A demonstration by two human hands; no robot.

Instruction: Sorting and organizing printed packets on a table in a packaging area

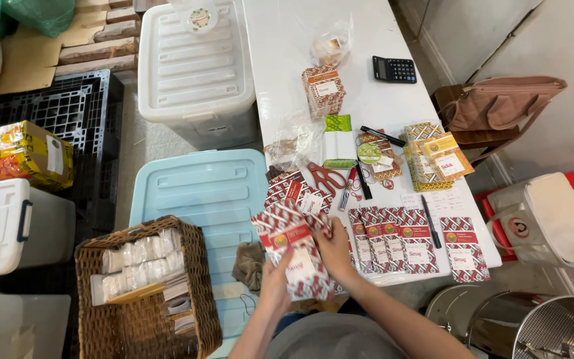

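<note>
Both hands closed on one flat red-and-white patterned paper packet [295, 256], raised just over the near edge of the long white table [280, 40]: left hand [275, 282] gripping its lower corner, right hand [335, 251] pinching the right side, perhaps at the top fold. Mid-handling, probably; careful alignment needed next. Beside: row of matching packets [393, 247] lying flat, red-handled scissors [325, 176], green-and-white pouch [337, 141], yellow-labelled stack [436, 158], black calculator [394, 69]. Left: woven wicker basket [144, 292], pale blue plastic lid [210, 193].
</note>
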